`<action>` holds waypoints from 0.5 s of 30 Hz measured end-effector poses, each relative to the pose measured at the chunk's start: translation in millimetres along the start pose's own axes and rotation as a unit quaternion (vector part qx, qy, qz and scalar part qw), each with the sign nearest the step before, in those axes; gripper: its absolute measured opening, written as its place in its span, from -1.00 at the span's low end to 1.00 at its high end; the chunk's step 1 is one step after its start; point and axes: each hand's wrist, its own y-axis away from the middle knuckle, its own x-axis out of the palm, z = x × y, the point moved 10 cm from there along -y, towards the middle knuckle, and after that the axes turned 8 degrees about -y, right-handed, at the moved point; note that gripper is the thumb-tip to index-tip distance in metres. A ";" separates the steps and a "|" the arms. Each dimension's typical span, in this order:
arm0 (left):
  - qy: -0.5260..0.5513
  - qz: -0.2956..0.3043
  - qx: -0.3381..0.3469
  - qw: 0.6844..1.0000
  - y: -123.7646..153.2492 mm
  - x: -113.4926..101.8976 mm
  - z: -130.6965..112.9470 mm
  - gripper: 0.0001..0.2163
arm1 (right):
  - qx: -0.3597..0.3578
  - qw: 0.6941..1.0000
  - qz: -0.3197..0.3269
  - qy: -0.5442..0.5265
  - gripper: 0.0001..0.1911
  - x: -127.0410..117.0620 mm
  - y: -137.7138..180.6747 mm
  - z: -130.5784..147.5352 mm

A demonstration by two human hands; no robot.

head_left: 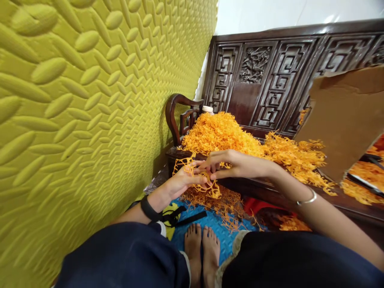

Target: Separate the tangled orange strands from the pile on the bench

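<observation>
An orange lattice-like strip of plastic netting [214, 190] is draped through my fingers in front of the bench. My left hand [183, 181], palm up with a dark band at the wrist, grips it between thumb and fingers. From above, my right hand [225, 162] reaches over with bent fingers that meet the left fingertips and pinch the same netting. Parts of the strip stick out left of the hands and dangle below them. Just behind lies a big heap of similar orange pieces [222, 130]. The exact fingertip contact is partly hidden.
A carved dark wooden bench [247, 100] stands along the white wall. Cardboard [345, 116] leans at the right, near more orange pieces. Yellow textured matting [99, 100] rises at the left. Loose orange strands [222, 204] lie low by the blue floor mat [226, 240].
</observation>
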 end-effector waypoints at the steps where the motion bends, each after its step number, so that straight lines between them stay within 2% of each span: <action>1: -0.003 -0.004 -0.003 1.000 -0.4 -1.0 1.9 -0.45 | -0.007 1.000 0.007 0.027 -0.76 9.2 -2.0 4.5; 6: -0.036 -0.013 0.001 0.999 -3.2 -1.9 5.4 -0.53 | -0.012 0.994 -0.033 0.099 -0.86 27.0 -4.0 -2.8; 10: -0.064 -0.001 0.009 0.998 -4.1 1.6 2.2 -0.63 | 0.008 0.988 -0.089 0.124 -0.88 24.5 -1.1 -8.7; 15: -0.083 0.013 -0.040 0.996 -0.8 3.1 8.2 -0.69 | 0.017 0.978 -0.138 0.157 -0.83 11.9 8.5 -4.7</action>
